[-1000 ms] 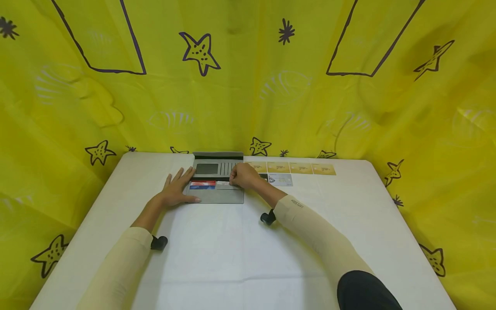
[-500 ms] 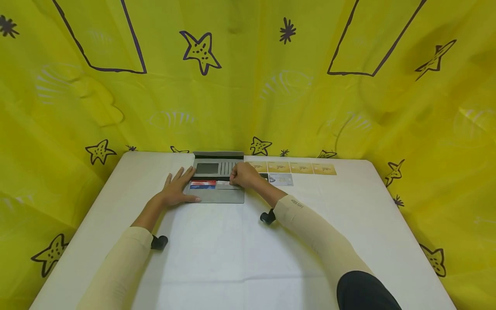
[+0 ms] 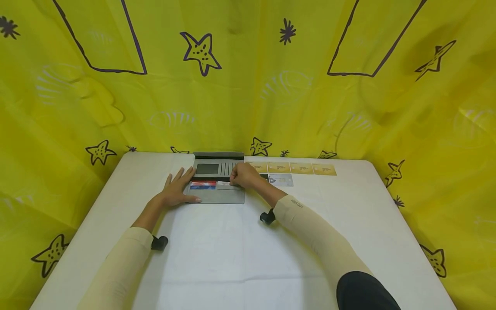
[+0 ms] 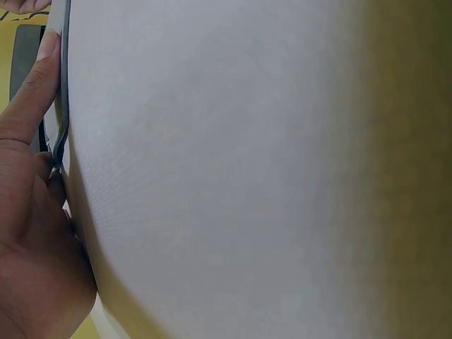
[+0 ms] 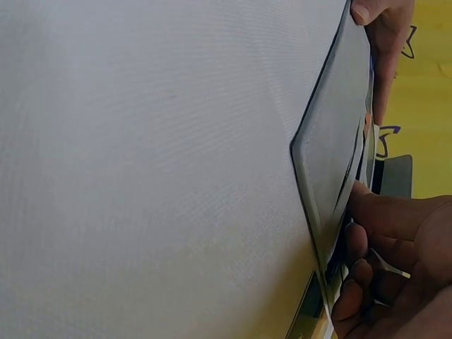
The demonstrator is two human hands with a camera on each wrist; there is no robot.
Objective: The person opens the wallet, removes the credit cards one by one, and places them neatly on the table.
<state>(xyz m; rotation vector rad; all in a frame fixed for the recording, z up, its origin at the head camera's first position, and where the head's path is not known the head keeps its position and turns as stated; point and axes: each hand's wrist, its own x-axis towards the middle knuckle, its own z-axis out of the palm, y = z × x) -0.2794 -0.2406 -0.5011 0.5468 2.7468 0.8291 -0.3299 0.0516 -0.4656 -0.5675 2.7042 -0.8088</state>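
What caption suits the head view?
Left grip resting on an open gray wallet, right grip at a white card tucked inside, gold cards alongside.

This looks like a curtained booth: yellow starfish-print cloth (image 3: 232,107) hangs behind and beside a white table (image 3: 205,249).

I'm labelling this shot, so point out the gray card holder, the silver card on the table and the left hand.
Gray card holder (image 3: 221,197): head view, bare lower panel.
Silver card (image 3: 281,180): head view, middle of its face.
Left hand (image 3: 176,191): head view, back of the hand.
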